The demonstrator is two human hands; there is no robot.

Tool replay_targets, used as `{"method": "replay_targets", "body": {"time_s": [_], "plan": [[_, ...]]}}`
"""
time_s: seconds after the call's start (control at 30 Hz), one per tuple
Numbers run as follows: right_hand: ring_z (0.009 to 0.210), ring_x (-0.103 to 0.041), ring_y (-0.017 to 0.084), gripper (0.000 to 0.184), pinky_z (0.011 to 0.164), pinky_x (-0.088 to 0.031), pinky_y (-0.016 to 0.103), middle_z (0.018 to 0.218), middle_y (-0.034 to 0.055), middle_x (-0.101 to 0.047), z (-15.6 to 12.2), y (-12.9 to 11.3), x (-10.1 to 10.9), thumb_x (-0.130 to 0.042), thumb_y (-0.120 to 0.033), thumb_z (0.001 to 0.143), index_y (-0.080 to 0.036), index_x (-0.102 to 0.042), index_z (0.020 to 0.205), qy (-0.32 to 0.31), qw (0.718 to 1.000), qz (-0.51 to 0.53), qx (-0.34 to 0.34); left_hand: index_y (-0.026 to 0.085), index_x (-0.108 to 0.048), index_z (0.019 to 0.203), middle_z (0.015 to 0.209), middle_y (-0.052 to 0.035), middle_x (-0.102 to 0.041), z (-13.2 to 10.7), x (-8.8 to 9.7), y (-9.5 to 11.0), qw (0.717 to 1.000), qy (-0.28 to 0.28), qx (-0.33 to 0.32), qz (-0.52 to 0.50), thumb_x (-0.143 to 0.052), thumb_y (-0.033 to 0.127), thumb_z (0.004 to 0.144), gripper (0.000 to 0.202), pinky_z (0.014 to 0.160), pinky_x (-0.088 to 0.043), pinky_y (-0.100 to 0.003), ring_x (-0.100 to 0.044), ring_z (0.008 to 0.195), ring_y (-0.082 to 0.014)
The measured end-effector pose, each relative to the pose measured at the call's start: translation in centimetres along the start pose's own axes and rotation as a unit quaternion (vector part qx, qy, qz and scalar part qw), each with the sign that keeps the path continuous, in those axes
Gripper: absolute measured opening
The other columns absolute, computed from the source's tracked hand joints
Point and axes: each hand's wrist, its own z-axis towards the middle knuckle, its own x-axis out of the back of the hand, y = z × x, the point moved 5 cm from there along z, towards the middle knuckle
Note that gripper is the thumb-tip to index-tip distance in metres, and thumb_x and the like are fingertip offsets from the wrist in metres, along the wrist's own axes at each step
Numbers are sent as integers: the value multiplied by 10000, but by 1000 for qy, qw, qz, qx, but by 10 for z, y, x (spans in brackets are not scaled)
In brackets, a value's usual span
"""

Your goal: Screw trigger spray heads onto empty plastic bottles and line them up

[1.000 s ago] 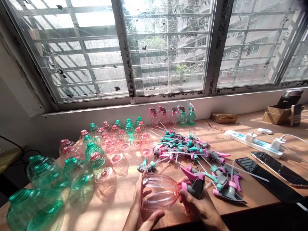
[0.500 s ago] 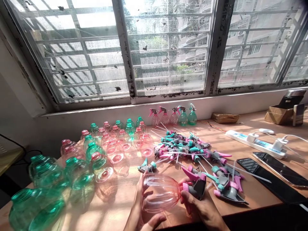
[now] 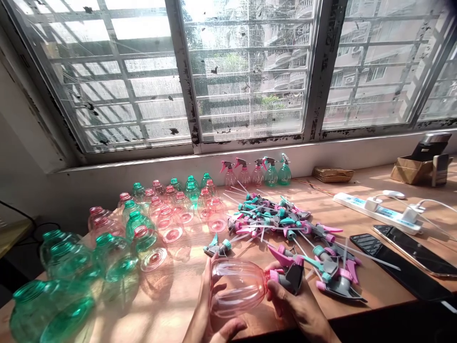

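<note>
A clear pink bottle lies on its side in the air over the table's front edge, its neck to the right. My left hand is closed around its base and underside. With thumb and fingers, my right hand grips the pink collar of a grey and pink spray head at the bottle's mouth. Whether the thread is fully engaged I cannot tell. Just beyond the bottle lies a single teal and grey spray head. A pile of loose spray heads with white tubes lies behind and to the right.
Open green bottles and pink bottles stand in rows at left. Several bottles with spray heads stand by the wall under the window. At right are a power strip, two phones and a cardboard box.
Very little differs. The whole view shifts slightly, while both hands keep their hold on the bottle and spray head.
</note>
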Motion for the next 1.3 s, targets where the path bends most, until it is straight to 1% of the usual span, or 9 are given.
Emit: {"method": "replay_targets", "body": {"time_s": [0.2,0.37,0.43,0.53,0.87,0.97,1.07,1.17,1.3], "plan": [[438,-528,100,475,445,-434,224,641,5,-692,0,-4,0,-809,-615,867,-175,-672,985,-15,1000,-19,13,411,-225,1672,1715,-107,-340,-1,-11,3,1000,1,-2,-26,-804,699,786,1096,1122,-523,-534,-478,1462,-445],[437,-520,111,500,427,-435,229,640,2,-691,1,-2,1,-812,-634,849,-185,-661,1008,-7,1000,-10,-5,405,-307,1650,1456,-134,-620,2,-14,-8,996,2,68,-62,-522,700,993,752,943,-638,-459,-706,1197,-329],[442,-519,106,494,440,-437,228,642,2,-692,0,-3,0,-806,-633,855,-182,-664,997,-12,1000,-15,1,419,-257,1663,1471,-122,-612,1,-13,-9,997,4,59,-54,-629,676,949,844,933,-641,-439,-697,1215,-335],[456,-527,102,496,457,-435,221,647,4,-695,0,-4,0,-802,-634,861,-178,-668,1003,-15,1000,-20,2,447,-181,1672,1609,-97,-489,-2,-11,-4,999,2,12,-35,-853,636,775,1137,1045,-580,-457,-602,1338,-376],[432,-524,96,484,421,-446,208,638,-5,-685,0,-5,-1,-817,-622,852,-183,-666,990,-12,1000,-7,-2,403,-186,1679,1589,-114,-469,-3,-16,4,999,-14,8,-33,-699,636,923,943,1119,-518,-468,-604,1305,-337],[433,-524,99,474,416,-443,210,634,-3,-684,1,-5,-1,-822,-615,850,-182,-671,968,-10,1000,-9,4,404,-125,1685,1531,-120,-544,-1,-15,-3,999,-20,5,-28,-700,625,926,977,1117,-522,-506,-652,1241,-330],[432,-522,104,460,428,-436,224,627,3,-689,1,-5,-1,-807,-613,865,-183,-674,956,-9,1000,-19,11,410,-84,1685,1559,-129,-524,-1,-14,-4,1000,-24,-11,-10,-726,666,886,1056,1115,-519,-521,-629,1280,-351],[423,-513,111,476,433,-433,246,623,7,-691,1,-5,-1,-806,-627,857,-183,-677,969,-4,1000,-27,11,378,-172,1680,1613,-139,-455,-2,-14,2,999,-19,-28,0,-725,726,844,1061,1128,-505,-517,-551,1370,-398],[423,-510,108,493,433,-433,241,619,5,-688,1,-7,-2,-807,-636,851,-175,-676,966,-2,999,-32,11,377,-236,1668,1541,-126,-513,-3,-15,8,1000,-23,6,-8,-715,714,861,997,1125,-512,-494,-620,1257,-356]]}}
